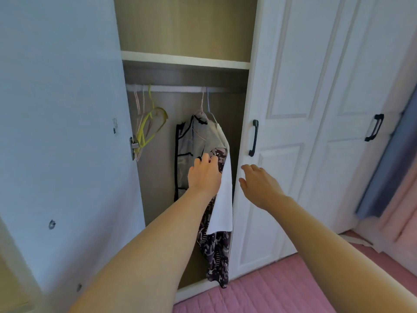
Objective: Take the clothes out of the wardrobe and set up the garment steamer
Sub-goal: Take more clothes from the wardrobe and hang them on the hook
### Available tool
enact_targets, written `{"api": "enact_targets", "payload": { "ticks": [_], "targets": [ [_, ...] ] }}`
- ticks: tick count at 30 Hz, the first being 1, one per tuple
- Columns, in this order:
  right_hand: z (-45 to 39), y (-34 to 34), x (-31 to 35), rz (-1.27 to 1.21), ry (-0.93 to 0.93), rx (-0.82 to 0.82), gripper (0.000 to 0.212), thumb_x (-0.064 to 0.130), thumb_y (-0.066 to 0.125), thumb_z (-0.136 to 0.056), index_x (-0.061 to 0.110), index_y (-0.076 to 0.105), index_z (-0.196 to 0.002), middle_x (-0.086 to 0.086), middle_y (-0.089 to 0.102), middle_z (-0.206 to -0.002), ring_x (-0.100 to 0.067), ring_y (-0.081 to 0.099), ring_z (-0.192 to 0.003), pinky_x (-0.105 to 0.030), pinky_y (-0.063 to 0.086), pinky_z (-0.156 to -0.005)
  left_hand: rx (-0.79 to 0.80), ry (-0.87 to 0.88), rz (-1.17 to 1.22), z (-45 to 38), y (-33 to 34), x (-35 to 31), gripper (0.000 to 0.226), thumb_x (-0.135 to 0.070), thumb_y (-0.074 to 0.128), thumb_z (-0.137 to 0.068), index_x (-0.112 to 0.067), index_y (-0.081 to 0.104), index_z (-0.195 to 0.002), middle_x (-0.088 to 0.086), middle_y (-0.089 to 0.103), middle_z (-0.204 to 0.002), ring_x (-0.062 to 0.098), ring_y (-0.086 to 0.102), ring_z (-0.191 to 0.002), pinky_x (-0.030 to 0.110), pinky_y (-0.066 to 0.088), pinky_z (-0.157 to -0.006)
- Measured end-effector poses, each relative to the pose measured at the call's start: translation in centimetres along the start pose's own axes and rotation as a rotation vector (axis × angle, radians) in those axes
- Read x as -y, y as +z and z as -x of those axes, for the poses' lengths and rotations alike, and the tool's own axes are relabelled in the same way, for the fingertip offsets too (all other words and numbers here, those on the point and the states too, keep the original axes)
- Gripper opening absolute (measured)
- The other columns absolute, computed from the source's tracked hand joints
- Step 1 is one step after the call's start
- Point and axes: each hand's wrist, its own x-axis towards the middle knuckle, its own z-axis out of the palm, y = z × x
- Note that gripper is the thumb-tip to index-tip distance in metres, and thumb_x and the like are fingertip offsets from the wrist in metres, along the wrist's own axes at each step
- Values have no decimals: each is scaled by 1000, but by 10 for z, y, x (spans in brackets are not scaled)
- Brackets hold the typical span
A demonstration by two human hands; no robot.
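Note:
Inside the open wardrobe, clothes hang from the rail point(180, 88) on hangers: a white garment point(223, 199), a dark patterned garment point(215, 256) under it and a grey see-through cover with black trim point(187, 150) behind. My left hand point(204, 173) reaches in and its fingers curl into the patterned fabric beside the white garment. My right hand point(259, 185) hovers open in front of the shut right door, a little right of the clothes, touching nothing. No steamer is in view.
Empty yellow and pink hangers point(150, 127) hang at the rail's left end. The left door point(63, 132) stands open. The shut doors carry black handles point(253, 137). A shelf point(185, 59) sits above the rail. A pink quilt point(259, 288) lies below.

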Motion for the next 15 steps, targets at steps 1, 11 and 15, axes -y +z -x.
{"api": "enact_targets", "payload": {
  "ticks": [1, 11, 15],
  "targets": [
    [-10, 1, 0, -6, -14, -7, 35, 29, 38, -101, 10, 44, -131, -9, 54, -128, -26, 55, -113, -35, 50, -89, 24, -20, -1, -8, 2, 0, 45, -21, 52, -95, -16, 40, -137, 9, 38, -141, 31, 41, -124, 40, 42, -93],
    [-99, 30, -8, -137, -102, -105, 27, 19, 44, -99, 10, 46, -125, -7, 56, -113, -20, 59, -92, -30, 53, -80, 70, 12, -151, -100, 32, 8, 62, -13, 54, -90, -25, 27, -145, 12, 33, -142, 36, 36, -126, 44, 42, -93],
    [-132, 41, -15, -174, -104, -109, 29, 23, 42, -101, 11, 45, -127, -7, 56, -115, -18, 58, -93, -28, 51, -83, 28, 71, -177, -130, 51, 20, 65, -17, 55, -92, -30, 23, -147, 10, 36, -139, 34, 38, -122, 42, 43, -91]
  ]
}}
